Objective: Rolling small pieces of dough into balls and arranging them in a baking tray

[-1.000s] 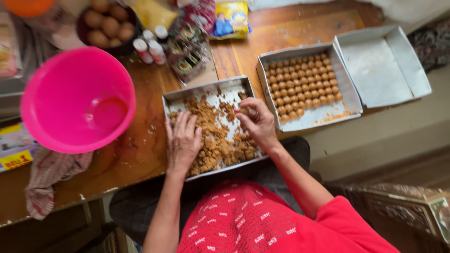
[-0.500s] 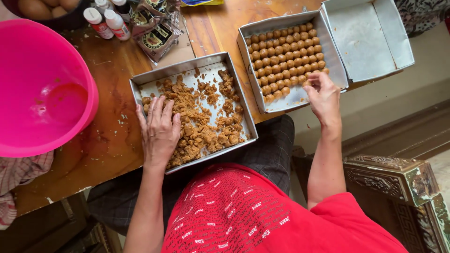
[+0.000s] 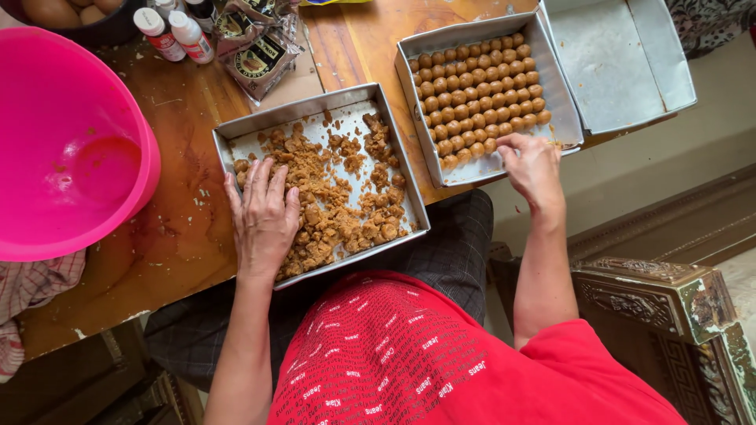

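The brown wooden table (image 3: 189, 118) is crowded to its near edge. A big pink plastic bowl (image 3: 67, 142) fills the left. The square metal tray of brown crumbled dough (image 3: 319, 185) overhangs the person's lap; the left hand (image 3: 264, 216) lies flat on the crumbs, fingers spread. The right hand (image 3: 531, 165), fingers curled, cannot tell if pinching, touches the metal tray of small brown dough balls (image 3: 484, 94). An empty metal tray (image 3: 618, 59) abuts it.
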